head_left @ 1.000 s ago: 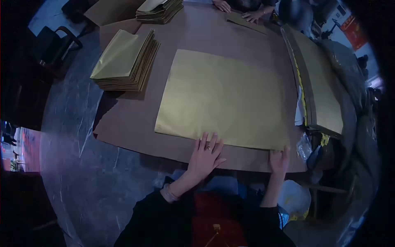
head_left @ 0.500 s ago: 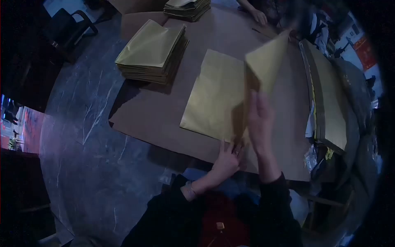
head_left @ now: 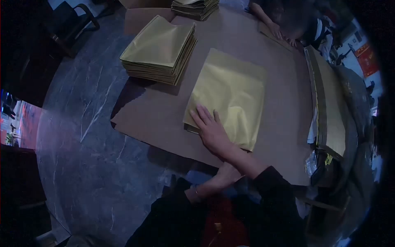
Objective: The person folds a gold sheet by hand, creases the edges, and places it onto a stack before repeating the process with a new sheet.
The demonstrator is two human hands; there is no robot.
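A gold-yellow paper sheet (head_left: 232,88), folded over on itself, lies flat on the brown cardboard table cover (head_left: 156,119). My right hand (head_left: 210,127) rests on its lower left part with the fingers spread. Beneath my right forearm, near the table's front edge, is my left hand (head_left: 227,175); its fingers are hidden by that forearm. Some creases and a raised bulge show in the paper to the right of my right hand.
A thick stack of yellow paper pieces (head_left: 158,45) sits at the upper left, with another stack (head_left: 195,8) behind it. Across the table are a co-worker's hands (head_left: 277,32) on a flat brown piece. Long yellow-brown boards (head_left: 329,99) stand along the right side.
The raised right part of the paper has come down over the left part. My right hand has moved left and down onto it, crossing over my left hand, which has drawn back slightly.
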